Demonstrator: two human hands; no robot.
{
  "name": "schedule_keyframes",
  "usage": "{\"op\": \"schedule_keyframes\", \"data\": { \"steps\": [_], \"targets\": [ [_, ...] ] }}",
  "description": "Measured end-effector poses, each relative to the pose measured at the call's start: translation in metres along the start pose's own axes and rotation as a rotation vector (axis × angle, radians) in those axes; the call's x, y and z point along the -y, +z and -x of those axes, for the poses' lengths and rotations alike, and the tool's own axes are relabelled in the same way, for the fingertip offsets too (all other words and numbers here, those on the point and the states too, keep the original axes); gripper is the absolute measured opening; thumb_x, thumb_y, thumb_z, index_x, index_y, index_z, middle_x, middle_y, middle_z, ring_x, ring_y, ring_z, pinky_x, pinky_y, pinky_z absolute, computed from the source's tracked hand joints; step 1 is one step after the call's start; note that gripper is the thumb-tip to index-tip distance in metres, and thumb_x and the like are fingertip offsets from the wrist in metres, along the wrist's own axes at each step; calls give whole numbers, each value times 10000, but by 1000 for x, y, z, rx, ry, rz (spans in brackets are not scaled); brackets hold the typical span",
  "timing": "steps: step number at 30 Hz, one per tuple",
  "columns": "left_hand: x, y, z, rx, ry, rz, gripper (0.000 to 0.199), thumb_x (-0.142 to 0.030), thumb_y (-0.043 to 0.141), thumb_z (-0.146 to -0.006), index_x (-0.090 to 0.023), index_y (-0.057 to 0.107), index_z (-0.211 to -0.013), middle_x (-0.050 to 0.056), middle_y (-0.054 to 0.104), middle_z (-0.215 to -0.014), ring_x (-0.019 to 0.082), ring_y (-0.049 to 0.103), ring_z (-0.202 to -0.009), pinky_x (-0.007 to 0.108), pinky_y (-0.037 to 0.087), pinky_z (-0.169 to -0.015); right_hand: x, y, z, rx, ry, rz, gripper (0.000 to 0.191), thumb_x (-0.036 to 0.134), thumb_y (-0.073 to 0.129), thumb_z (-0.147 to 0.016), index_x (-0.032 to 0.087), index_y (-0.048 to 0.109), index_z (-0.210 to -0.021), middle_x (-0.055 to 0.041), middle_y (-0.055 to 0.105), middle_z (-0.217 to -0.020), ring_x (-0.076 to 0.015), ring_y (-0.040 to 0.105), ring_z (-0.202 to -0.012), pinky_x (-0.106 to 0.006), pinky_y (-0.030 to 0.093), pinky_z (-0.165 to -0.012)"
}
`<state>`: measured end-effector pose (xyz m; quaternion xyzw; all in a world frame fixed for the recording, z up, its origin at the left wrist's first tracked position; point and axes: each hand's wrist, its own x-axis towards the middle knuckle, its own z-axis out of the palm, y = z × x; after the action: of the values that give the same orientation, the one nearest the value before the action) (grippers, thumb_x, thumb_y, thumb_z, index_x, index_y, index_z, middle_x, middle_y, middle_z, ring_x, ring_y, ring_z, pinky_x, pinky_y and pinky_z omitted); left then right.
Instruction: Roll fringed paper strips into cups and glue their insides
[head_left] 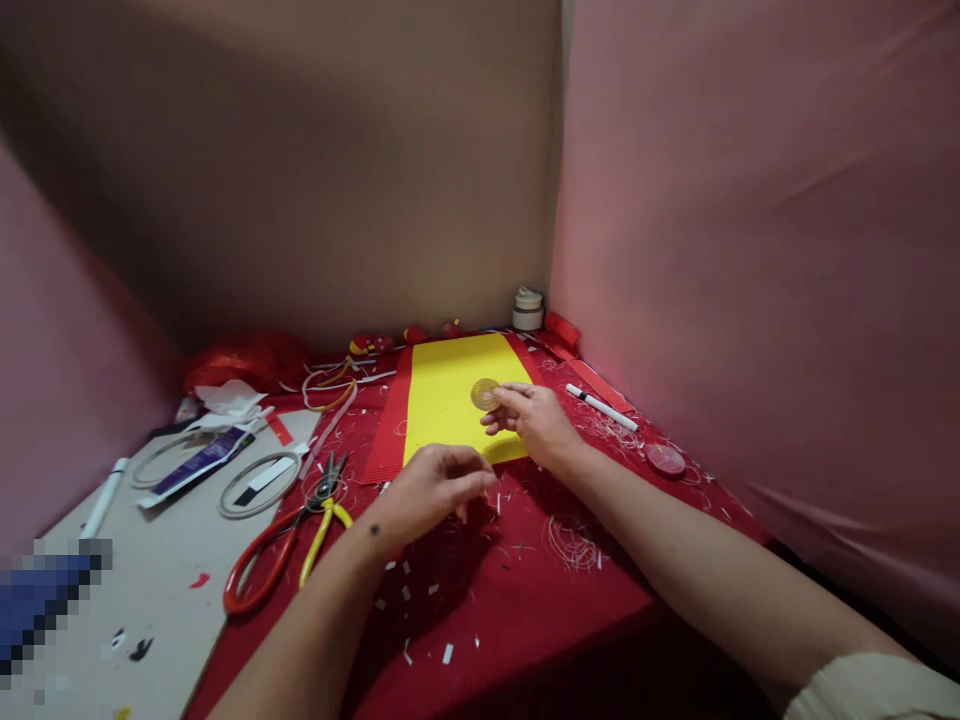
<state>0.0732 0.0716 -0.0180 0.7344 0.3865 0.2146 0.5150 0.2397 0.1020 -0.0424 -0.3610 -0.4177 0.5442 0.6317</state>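
A thin, round gold disc (pixel 484 394) with a fine ringed pattern is pinched between the thumb and fingers of my right hand (pixel 534 418). It is held over a bright yellow sheet (pixel 457 385), which lies on red sheets (pixel 390 440). My left hand (pixel 442 485) hovers lower and to the left, near the sheet's front edge. Its fingers are curled with thumb and forefinger close together; anything between them is too small to make out. Beside my left forearm lie red-handled snips (pixel 262 570) and yellow-handled pliers (pixel 322 530), their heads overlapping.
The red cloth (pixel 525 620) is strewn with paper scraps and a thread tangle (pixel 574 542). Rightward lie a white marker (pixel 602 407) and a pink round disc (pixel 665 460). A small lidded jar (pixel 528 310) stands at the back. Wire rings (pixel 259 487) lie on the grey board (pixel 172 560). Walls enclose the table.
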Motion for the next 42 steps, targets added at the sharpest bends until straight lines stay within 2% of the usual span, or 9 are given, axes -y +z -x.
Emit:
{"op": "schedule_keyframes", "data": {
  "steps": [2,4,8,11,15,20,25,35,42],
  "targets": [
    [5,1,-6,-284,101,-132,181,-307,594,-727,-157,645,-638,-4,557,-547,92,454,-503,205,329,-493,-2,-4,-4,11,55,-62,147,256,648,-674,140,588,-742,-30,624,-673,-140,606,-547,-284,489,-534],
    [14,1,-13,-481,146,-141,148,-293,593,-719,-161,653,-685,-3,577,-578,101,466,-523,209,344,-506,-5,-6,-6,29,97,-86,141,242,650,-661,138,584,-731,-39,632,-673,-147,615,-554,-283,490,-530],
    [28,-2,-21,-647,147,9,232,-329,644,-680,-153,631,-831,14,617,-696,101,497,-534,212,373,-494,-9,-7,-3,77,149,-118,167,243,660,-655,132,598,-763,-54,653,-702,-154,624,-562,-282,490,-529],
    [27,0,-22,-596,103,141,313,-360,669,-668,-140,583,-874,0,593,-683,85,491,-482,213,384,-462,-11,-5,0,126,157,-114,190,242,675,-651,125,613,-787,-54,658,-711,-149,623,-556,-275,488,-530],
    [19,2,-19,-502,64,337,277,-351,675,-675,-141,544,-801,-49,519,-543,54,425,-378,185,315,-383,-12,-1,4,181,151,-89,192,234,695,-640,121,627,-780,-45,660,-700,-137,614,-535,-268,482,-512],
    [15,1,-15,-433,40,353,249,-343,670,-680,-145,522,-704,-58,487,-442,43,367,-326,178,245,-351,-14,1,7,231,150,-70,168,223,712,-632,134,621,-740,-23,651,-661,-133,606,-528,-279,492,-527],
    [17,-1,-15,-452,39,350,238,-336,661,-680,-151,512,-676,-62,476,-410,39,348,-314,178,221,-354,-15,1,9,265,106,4,170,223,713,-649,141,629,-772,-15,645,-704,-109,590,-539,-256,470,-544],
    [16,1,-15,-487,17,327,254,-359,665,-675,-156,538,-758,-76,482,-435,38,360,-321,163,236,-351,-10,4,14,229,-11,316,139,274,666,-689,145,617,-682,13,596,-588,-96,546,-531,-231,439,-538],
    [17,0,-16,-535,26,214,216,-338,647,-691,-140,562,-708,-67,474,-433,37,354,-355,163,248,-370,-7,8,17,254,54,281,179,315,684,-688,156,610,-723,15,583,-593,-94,531,-503,-242,441,-515]
  ]
}}
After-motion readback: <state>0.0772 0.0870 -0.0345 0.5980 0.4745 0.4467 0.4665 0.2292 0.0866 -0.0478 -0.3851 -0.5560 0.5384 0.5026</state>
